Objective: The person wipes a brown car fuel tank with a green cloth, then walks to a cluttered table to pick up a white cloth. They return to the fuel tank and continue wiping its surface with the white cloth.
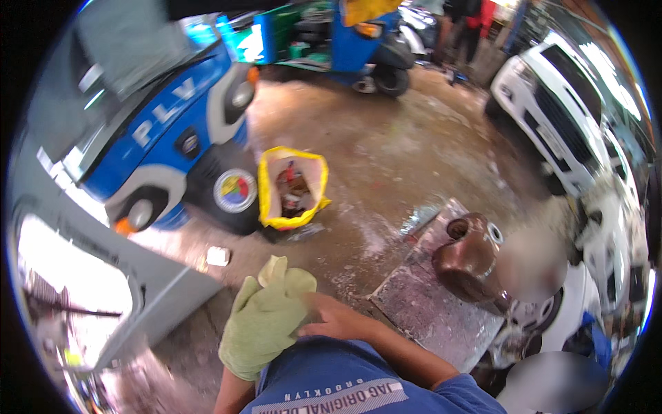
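A pale green work glove (258, 328) covers my left hand (265, 314), held low in front of my body. Its fingers point up and away from me, loosely apart, and a lighter cream piece of glove (273, 267) sticks up at the top. My right hand (332, 316) is bare and comes across from the right. Its fingers close against the right side of the glove, and their tips are partly hidden there. A yellow-rimmed sack (323, 181), white inside, stands open on the floor beyond my hands with mixed scraps in it.
A blue three-wheeler (155, 114) stands at the left, near a grey panel (155, 293). Another blue vehicle (358, 52) is behind. At the right, a glossy brown rounded part (465, 262) rests on a stained board (431, 324). A white car (552, 117) is parked beyond.
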### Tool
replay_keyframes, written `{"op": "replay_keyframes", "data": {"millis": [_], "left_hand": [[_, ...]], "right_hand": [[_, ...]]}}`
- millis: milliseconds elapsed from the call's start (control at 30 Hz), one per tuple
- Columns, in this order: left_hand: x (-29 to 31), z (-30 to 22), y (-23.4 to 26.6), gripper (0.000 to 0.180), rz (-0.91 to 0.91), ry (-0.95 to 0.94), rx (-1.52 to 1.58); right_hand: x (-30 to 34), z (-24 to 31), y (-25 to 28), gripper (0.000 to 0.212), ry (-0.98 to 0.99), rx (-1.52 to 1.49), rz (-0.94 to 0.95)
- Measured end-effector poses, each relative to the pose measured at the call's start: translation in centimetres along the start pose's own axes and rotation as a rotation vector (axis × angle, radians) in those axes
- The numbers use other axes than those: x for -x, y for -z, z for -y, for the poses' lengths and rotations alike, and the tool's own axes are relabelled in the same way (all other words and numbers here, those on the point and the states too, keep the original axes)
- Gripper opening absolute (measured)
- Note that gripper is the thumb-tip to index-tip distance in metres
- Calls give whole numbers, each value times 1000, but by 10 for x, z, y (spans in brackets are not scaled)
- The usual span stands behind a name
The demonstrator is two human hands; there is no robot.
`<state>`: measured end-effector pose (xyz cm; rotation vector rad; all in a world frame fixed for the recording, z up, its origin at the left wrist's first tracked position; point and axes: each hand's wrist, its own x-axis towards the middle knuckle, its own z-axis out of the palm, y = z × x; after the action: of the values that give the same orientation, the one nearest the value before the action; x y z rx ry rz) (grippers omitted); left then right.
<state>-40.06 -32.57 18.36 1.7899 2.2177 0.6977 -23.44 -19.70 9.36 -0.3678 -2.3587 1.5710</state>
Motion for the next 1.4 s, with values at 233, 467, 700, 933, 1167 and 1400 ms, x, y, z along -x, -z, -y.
{"op": "replay_keyframes", "data": {"millis": [233,467,700,933,1167,1400], "left_hand": [[-93,161,-54,47,459,592,1723],[-192,181,-150,47,477,659,1150],[-271,29,-173,72,1286,510,1693],[-364,-73,-195,50,1191,387,1516],[-428,-223,-265,46,1126,-174,1164],[-397,-316,-392,65,686,-1732,327]], "right_hand": [[-15,16,38,44,-115,-303,-350],[-6,40,88,43,-340,-414,-843],[-36,-16,120,46,-256,-910,-983],[21,-81,208,28,-280,513,-1402],[129,-127,199,40,-1100,586,-2247],[112,-165,208,57,-1292,390,-2194]]}}
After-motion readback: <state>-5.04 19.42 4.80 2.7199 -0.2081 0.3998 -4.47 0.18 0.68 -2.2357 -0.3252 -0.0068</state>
